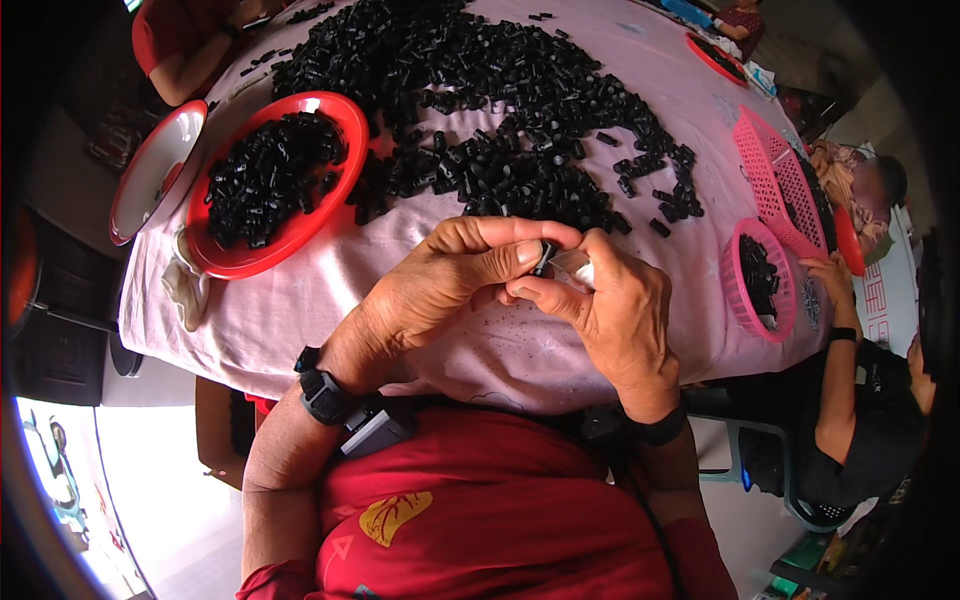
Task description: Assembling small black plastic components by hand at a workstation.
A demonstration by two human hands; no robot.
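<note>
My left hand pinches a small black cylindrical part between thumb and forefinger, above the near side of the table. Close against it, my right hand has its thumb and fingers pressed together on something pale and partly clear, mostly covered by the fingers. Its kind cannot be made out. Just beyond my hands spreads a big heap of similar black parts. To the left, a red plastic tray holds more of the same parts.
A pink-white cloth covers the table. A white enamel basin with a red rim stands at the left edge. A pink round basket and a pink rectangular basket sit at right. Other people work at the right and far left.
</note>
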